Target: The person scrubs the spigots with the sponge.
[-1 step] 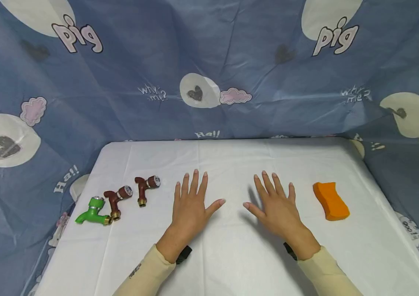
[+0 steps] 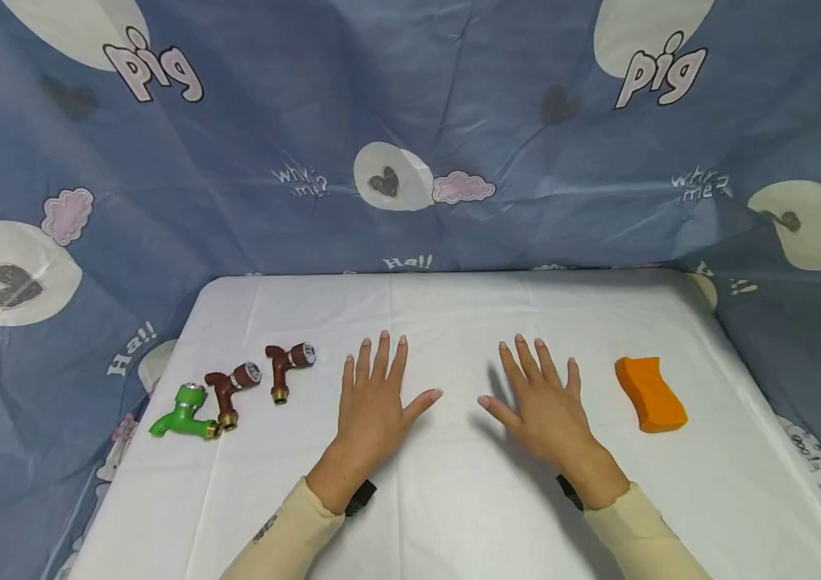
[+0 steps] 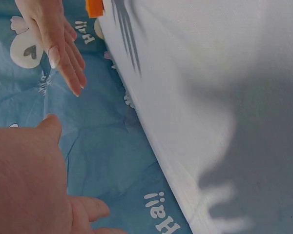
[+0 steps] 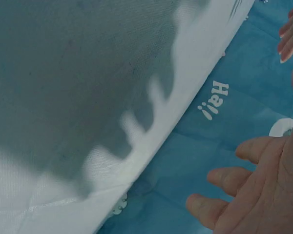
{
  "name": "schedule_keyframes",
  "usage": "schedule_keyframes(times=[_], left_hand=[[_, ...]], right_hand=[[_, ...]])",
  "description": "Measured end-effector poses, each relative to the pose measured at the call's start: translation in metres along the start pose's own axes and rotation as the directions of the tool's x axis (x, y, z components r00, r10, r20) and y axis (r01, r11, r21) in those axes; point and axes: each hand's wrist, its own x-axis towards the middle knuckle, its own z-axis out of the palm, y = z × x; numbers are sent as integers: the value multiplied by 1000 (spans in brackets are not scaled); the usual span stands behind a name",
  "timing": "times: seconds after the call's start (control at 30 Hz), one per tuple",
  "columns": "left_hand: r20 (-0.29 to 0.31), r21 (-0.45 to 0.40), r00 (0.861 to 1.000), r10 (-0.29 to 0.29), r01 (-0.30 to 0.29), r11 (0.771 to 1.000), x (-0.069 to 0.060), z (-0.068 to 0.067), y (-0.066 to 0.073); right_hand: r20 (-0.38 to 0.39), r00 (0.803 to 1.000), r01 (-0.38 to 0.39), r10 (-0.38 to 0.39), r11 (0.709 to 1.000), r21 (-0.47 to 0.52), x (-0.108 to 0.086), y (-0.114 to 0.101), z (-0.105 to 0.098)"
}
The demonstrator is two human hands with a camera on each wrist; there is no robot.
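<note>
In the head view both hands are held over the white table with fingers spread and palms down, gripping nothing. The left hand (image 2: pixel 371 415) is nearest to a brown tap (image 2: pixel 280 374) on its left. To the right, an orange sponge (image 2: pixel 651 395) lies beyond the right hand (image 2: pixel 549 411). A second brown tap (image 2: pixel 225 395) and a green tap (image 2: pixel 182 415) lie close together at the table's left side. The wrist views show the left hand (image 3: pixel 29 180) and right hand (image 4: pixel 263 185) raised above the tabletop, their shadows cast on it.
The white cloth-covered table (image 2: pixel 454 515) has a blue patterned curtain (image 2: pixel 410 97) behind it and at both sides. Dark bands (image 2: pixel 360 498) sit at the wrists, next to cream sleeves.
</note>
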Motion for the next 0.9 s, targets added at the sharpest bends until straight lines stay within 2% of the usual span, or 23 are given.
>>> schedule_keyframes(times=[0.37, 0.6, 0.73, 0.9], left_hand=[[0, -8, 1000, -14, 14, 1000, 1, -2, -8], [-14, -22, 1000, 2, -2, 1000, 2, -6, -11], [-32, -22, 999, 4, -5, 1000, 4, -10, -21], [-73, -6, 997, -4, 3, 1000, 8, -17, -43]], right_hand=[[-7, 1000, -6, 6, 1000, 17, 1, 2, -3], [-39, 999, -11, 11, 1000, 14, 0, 6, -6], [-105, 994, -34, 36, 999, 25, 0, 18, -14], [-163, 979, -112, 121, 992, 63, -4, 45, -29]])
